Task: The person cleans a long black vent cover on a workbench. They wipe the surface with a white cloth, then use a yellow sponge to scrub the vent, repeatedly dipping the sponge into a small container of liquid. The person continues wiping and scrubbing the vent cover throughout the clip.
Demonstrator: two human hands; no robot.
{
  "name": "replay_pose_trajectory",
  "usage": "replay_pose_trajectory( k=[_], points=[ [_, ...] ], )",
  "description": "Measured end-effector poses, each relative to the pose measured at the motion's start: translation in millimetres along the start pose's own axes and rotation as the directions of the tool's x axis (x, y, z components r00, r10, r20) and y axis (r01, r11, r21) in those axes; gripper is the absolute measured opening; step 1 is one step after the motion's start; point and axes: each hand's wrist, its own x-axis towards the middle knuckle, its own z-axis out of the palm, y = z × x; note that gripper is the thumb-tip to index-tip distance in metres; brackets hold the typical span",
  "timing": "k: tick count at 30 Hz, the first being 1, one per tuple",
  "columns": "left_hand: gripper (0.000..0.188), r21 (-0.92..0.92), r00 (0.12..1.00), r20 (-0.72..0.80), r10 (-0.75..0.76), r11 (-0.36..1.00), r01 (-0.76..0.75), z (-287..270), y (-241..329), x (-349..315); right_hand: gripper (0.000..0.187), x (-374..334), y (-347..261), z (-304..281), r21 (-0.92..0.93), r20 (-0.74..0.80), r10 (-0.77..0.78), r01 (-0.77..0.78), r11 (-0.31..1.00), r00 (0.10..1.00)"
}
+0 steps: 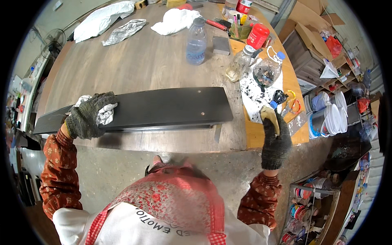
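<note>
A long black board (pixel 163 104) with two small holes near its right end lies along the table's front. My left hand (pixel 90 116), in a dark grey knit glove, is closed around a crumpled white cloth (pixel 107 114) and rests on the board's left part. Over the table's right corner is my right hand (pixel 277 141), gloved the same way, its fingers closed on a folded beige piece (pixel 269 118), perhaps a pad. A blue cap (pixel 273 105) shows just beyond its fingertips, beside a black-stained white sheet (pixel 255 87). Scissors with orange and yellow handles (pixel 293 102) lie to its right.
A water bottle (pixel 196 43), a glass jar (pixel 240 64) and a cut-down clear bottle with a blue cap (pixel 268 70) stand behind the board. Red containers (pixel 257 36), a grey block (pixel 221 45) and white cloths (pixel 175 21) sit farther back. White buckets (pixel 326 122) stand right of the table.
</note>
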Motion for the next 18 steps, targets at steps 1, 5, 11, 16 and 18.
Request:
replay_pose_trajectory(
  k=[1, 5, 11, 16, 18],
  points=[
    [0.075, 0.149, 1.0, -0.001, 0.025, 0.988, -0.024, -5.9, 6.3, 2.0, 0.029, -4.7, -16.8, 3.9, 0.12, 0.034, 0.081, -0.084, 0.989, 0.996],
    [0.079, 0.014, 1.0, 0.02, -0.017, 1.0, 0.017, -13.0, 6.6, -3.3, 0.038, -17.1, -3.8, 17.7, 0.146, 0.012, -0.162, 0.158, 0.976, 0.987],
    [0.081, 0.067, 1.0, 0.011, 0.006, 0.998, -0.007, -3.3, -2.0, -5.9, 0.025, -16.6, -17.4, 26.3, 0.75, 0.287, 0.334, -0.428, 0.505, 0.898],
    [0.082, 0.159, 0.999, -0.03, 0.032, 0.987, -0.027, 6.3, -5.0, -9.6, 0.034, -28.6, -1.9, 35.3, 0.763, 0.354, 0.282, -0.45, 0.465, 0.892],
    [0.083, 0.233, 0.999, -0.039, 0.036, 0.972, -0.026, 5.5, 0.6, -9.9, 0.037, -25.9, -6.6, 32.6, 0.798, 0.489, 0.394, -0.582, 0.157, 0.778]
  ],
)
